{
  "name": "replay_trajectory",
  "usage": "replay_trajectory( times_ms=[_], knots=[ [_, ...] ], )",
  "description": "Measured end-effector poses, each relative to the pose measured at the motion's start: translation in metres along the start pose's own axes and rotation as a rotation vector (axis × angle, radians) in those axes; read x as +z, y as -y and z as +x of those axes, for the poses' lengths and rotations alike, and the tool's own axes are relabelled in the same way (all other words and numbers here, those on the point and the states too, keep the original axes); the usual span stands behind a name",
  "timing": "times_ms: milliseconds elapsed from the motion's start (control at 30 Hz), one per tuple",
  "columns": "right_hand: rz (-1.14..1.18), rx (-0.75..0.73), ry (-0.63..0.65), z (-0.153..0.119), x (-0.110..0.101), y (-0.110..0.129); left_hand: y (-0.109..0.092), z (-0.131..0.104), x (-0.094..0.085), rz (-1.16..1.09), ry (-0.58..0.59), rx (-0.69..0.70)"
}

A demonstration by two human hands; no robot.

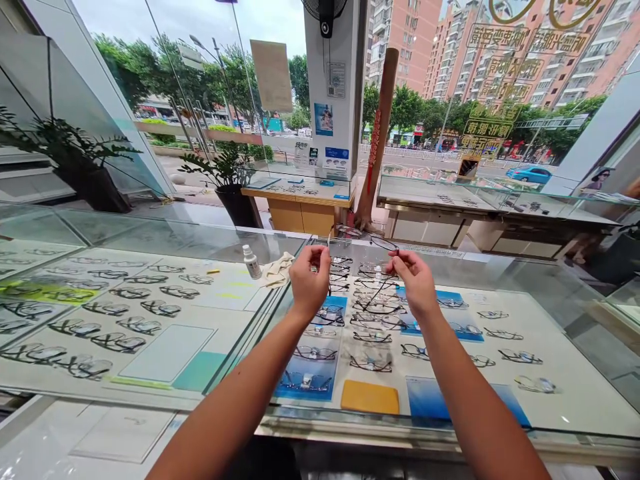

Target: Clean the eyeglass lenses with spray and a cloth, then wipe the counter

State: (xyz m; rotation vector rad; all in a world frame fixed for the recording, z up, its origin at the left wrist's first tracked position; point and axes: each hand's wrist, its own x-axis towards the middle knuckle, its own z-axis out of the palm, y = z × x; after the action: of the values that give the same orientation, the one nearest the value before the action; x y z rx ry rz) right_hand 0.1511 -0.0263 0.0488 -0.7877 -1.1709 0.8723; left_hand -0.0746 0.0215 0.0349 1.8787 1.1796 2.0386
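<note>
Two glass display counters fill your workspace: left counter (150,398), right counter (585,387). You're working over the right one. Eyeglass frames (371,364) sit in rows under its glass, some on blue display cards (423,400).

Your left hand (310,277) and right hand (417,280) are well apart, both raised above the glass. Right: fingertips pinched on the rim end of a pair of eyeglasses. Left: fingers closed, apparently gripping something thin.

Yellow pad (370,397) near the front edge, untouched. Cream cloth (280,269) bunched near the seam between counters, white bottle (251,263) upright just beside it. Neither is in your hands.

Progress, as far as I can judge: pair picked out and up in hand, handling under way. Left to do: it isn't set down yet. (Can't tell if any wiping or adjusting is done.)

The eyeglasses (384,245) are at the far side of the right counter, between your hands, nearer the right. Thin dark rim, clear lens; the dark slanting line below could be a temple or a reflection. Smallest: the thin upright piece (329,235) at your left fingertips, temple or tool unclear.
</note>
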Motion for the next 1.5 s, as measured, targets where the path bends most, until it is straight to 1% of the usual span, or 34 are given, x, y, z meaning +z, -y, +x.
replay_trajectory(
  times_ms=[67,133,233,333,467,600,700,767,867,967,1033,1133,1333,1500],
  knots=[
    [-0.1,-0.128,-0.123,0.0,-0.001,0.002,-0.002,0.002,-0.003,0.052,0.025,0.096],
    [-0.154,-0.231,-0.237,-0.003,0.0,0.003,-0.003,0.002,-0.004,0.073,0.048,0.177],
    [-0.226,-0.389,-0.365,-0.009,0.005,0.004,-0.001,-0.001,-0.004,0.077,0.067,0.253],
    [-0.32,-0.518,-0.454,-0.016,0.011,0.005,0.002,-0.006,-0.001,0.059,0.072,0.295],
    [-0.393,-0.599,-0.528,-0.02,0.013,0.004,0.002,-0.01,0.001,0.054,0.069,0.338],
    [-0.467,-0.647,-0.524,-0.021,0.012,0.003,-0.001,-0.012,0.002,0.052,0.05,0.317],
    [-0.514,-0.695,-0.493,-0.023,0.011,0.001,-0.004,-0.014,0.003,0.055,0.061,0.267],
    [-0.527,-0.706,-0.484,-0.024,0.01,0.0,-0.006,-0.015,0.004,0.074,0.079,0.262],
    [-0.528,-0.685,-0.484,-0.024,0.009,-0.002,-0.007,-0.016,0.004,0.075,0.097,0.259],
    [-0.528,-0.647,-0.471,-0.023,0.007,-0.004,-0.007,-0.016,0.004,0.055,0.064,0.218],
    [-0.529,-0.645,-0.461,-0.023,0.007,-0.005,-0.006,-0.016,0.004,0.042,0.052,0.193],
    [-0.531,-0.653,-0.468,-0.022,0.008,-0.004,-0.004,-0.017,0.005,0.026,0.069,0.175],
    [-0.532,-0.605,-0.479,-0.021,0.01,-0.001,-0.006,-0.017,0.005,0.011,0.067,0.205],
    [-0.532,-0.642,-0.464,-0.021,0.01,0.0,-0.007,-0.017,0.004,0.041,0.072,0.201]
  ],
)
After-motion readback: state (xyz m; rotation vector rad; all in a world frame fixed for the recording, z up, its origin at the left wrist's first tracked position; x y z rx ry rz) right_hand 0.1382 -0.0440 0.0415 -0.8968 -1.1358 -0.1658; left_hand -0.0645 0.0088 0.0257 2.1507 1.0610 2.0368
